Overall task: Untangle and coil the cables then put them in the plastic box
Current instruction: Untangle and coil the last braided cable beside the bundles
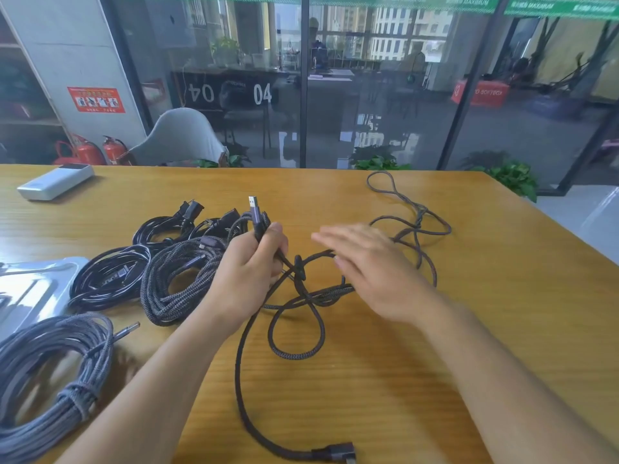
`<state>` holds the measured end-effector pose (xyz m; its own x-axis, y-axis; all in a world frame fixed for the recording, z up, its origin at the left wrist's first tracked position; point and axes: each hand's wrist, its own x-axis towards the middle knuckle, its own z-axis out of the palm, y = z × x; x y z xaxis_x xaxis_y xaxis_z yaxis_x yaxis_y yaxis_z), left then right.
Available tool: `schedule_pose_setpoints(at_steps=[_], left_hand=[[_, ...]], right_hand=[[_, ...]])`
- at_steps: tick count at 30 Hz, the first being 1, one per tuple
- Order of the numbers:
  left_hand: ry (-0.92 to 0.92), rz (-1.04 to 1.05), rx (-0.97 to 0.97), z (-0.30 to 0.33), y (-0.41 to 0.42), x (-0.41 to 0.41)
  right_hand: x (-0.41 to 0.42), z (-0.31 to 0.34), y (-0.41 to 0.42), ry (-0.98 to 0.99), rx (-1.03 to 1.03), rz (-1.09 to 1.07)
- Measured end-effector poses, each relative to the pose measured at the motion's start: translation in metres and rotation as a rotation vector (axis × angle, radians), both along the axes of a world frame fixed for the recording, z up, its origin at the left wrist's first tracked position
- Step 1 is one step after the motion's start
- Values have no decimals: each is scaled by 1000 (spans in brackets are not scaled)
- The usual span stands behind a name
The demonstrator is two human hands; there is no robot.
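My left hand (251, 272) grips a dark braided cable (294, 353) just below its USB plug (253, 203), which points up. The cable runs in loose tangled loops across the wooden table (469, 329) to the right and toward me, ending in an angled plug (336, 452) at the front edge. My right hand (365, 262) is blurred, fingers straight, hovering over the tangle and holding nothing. Several coiled cables (177, 279) lie left of my left hand. A big grey coil (50, 373) sits at the front left. The clear plastic box (37, 286) is at the left edge.
A white power bank (55, 181) lies at the far left of the table. A grey chair (181, 137) stands behind the table's far edge, before a glass wall. Bare wood shows at the right and the front centre.
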<state>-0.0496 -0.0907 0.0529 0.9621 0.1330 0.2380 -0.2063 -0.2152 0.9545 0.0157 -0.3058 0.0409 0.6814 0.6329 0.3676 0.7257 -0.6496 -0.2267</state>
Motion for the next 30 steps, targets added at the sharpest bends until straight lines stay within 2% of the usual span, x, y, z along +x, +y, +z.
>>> schedule_pose_setpoints(at_steps=[2, 5, 7, 10, 12, 14, 15, 17, 18, 19, 21, 23, 25, 27, 30], left_hand=[[3, -4, 32, -1, 0, 0], [5, 17, 67, -1, 2, -1], [4, 37, 54, 0, 5, 0], [9, 77, 11, 3, 10, 0], [11, 91, -9, 5, 13, -1], [11, 89, -24, 6, 12, -1], [11, 86, -20, 5, 11, -1], [10, 74, -3, 5, 9, 0], [8, 65, -1, 4, 9, 0], [8, 55, -4, 3, 9, 0], [10, 27, -20, 1, 9, 0], [10, -14, -43, 0, 7, 0], [8, -55, -53, 0, 6, 0], [9, -81, -46, 0, 6, -1], [23, -129, -22, -1, 2, -2]], right_hand=[[-1, -4, -1, 125, -1, 4], [8, 3, -22, 318, 283, -87], [21, 8, -45, 374, 511, -196], [42, 5, -87, 342, 878, -553], [54, -4, -114, 300, 977, -789], [62, -13, -131, 314, 927, -907], [65, -15, -135, 323, 814, -931], [62, -14, -130, 252, 428, -972], [57, -11, -122, 138, 252, -967], [51, -7, -111, 13, 193, -900], [31, 4, -78, -94, 325, -602], [4, 15, -38, 88, 428, -255], [-18, 15, -5, 317, 364, -34], [-25, 8, 11, 391, 370, 40], [-20, 3, 11, 393, 516, -11]])
